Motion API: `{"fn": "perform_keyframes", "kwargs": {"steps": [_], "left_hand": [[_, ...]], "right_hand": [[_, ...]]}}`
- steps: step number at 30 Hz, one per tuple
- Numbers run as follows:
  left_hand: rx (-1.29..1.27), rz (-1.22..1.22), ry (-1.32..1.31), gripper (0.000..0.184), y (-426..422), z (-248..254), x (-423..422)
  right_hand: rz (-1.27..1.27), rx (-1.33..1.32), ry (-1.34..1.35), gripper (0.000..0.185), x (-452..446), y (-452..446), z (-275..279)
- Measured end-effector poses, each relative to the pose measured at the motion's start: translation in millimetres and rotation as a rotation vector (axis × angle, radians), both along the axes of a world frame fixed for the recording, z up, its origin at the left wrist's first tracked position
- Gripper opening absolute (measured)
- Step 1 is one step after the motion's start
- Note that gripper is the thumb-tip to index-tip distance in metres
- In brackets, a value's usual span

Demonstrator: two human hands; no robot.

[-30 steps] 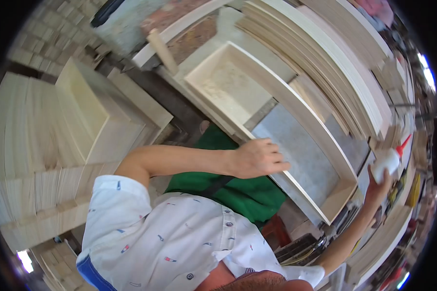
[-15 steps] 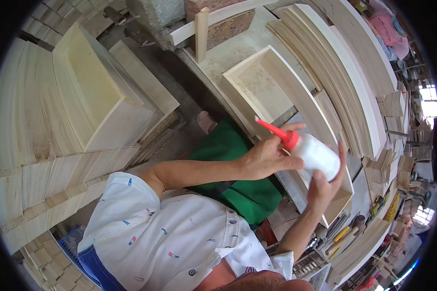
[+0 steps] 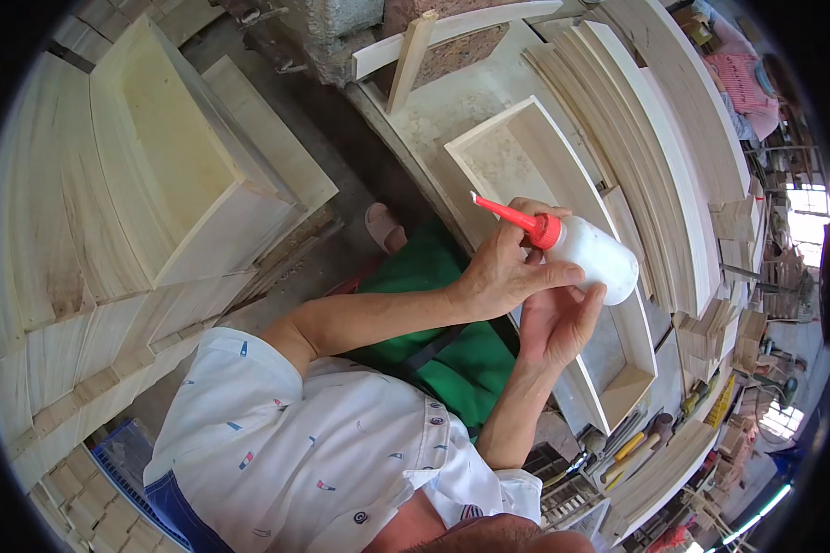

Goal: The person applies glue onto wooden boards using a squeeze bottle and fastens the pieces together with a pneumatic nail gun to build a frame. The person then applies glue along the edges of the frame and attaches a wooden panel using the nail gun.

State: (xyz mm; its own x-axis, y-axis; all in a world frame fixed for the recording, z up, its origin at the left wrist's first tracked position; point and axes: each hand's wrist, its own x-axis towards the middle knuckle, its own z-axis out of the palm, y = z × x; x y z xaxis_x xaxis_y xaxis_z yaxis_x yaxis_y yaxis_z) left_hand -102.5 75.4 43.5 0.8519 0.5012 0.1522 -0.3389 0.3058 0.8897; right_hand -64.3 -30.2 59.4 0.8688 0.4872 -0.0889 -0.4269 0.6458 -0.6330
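Note:
My left hand (image 3: pixel 503 276) is wrapped round a white plastic squeeze bottle (image 3: pixel 599 261) with a red ribbed cap and a long red nozzle (image 3: pixel 507 214). Its thumb lies along the bottle's near side, close to the cap. The bottle is tilted nearly sideways, nozzle pointing up and left. From below, my right hand (image 3: pixel 555 327) is cupped at the bottle with its thumb pressed on the side near the base; its fingers are mostly hidden. Beneath the bottle, an open wooden frame (image 3: pixel 489 129) of pale boards lies on the workbench.
Curved pale boards (image 3: pixel 655 175) are stacked beyond the frame. Large wooden boxes (image 3: pixel 171 157) are piled at the left. Tools with yellow handles (image 3: pixel 629 447) lie at lower right. A green apron (image 3: pixel 415 355) covers my lap, and a concrete block (image 3: pixel 327 37) stands at the top.
The bottle has shifted slightly up and left, its nozzle still pointing left. My right hand has moved left, from round the bottle's base to its underside.

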Motion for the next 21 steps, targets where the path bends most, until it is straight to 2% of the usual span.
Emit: {"fn": "perform_keyframes", "kwargs": {"steps": [2, 4, 7, 14, 21], "left_hand": [[0.113, 0.036, 0.022, 0.064, 3.0, 1.5, -2.0], [0.195, 0.029, 0.043, 0.058, 6.8, 3.1, -8.2], [1.069, 0.155, 0.004, 0.048, 19.3, -11.6, -22.0], [1.284, 0.105, -0.013, 0.033, 36.5, -40.5, -13.8], [1.325, 0.142, 0.014, 0.024, 34.9, -45.8, -10.6]], "right_hand": [[-0.006, -0.080, -0.022, 0.072, 8.7, -2.1, 5.1], [0.017, -0.122, -0.183, 0.069, 27.1, -7.9, 16.5], [0.027, -0.228, -0.428, 0.072, 54.9, -12.2, 42.5], [0.118, -0.378, -0.605, 0.070, 73.3, 30.4, 51.5], [0.148, -0.378, -0.515, 0.062, 80.6, 62.7, 35.2]]}}
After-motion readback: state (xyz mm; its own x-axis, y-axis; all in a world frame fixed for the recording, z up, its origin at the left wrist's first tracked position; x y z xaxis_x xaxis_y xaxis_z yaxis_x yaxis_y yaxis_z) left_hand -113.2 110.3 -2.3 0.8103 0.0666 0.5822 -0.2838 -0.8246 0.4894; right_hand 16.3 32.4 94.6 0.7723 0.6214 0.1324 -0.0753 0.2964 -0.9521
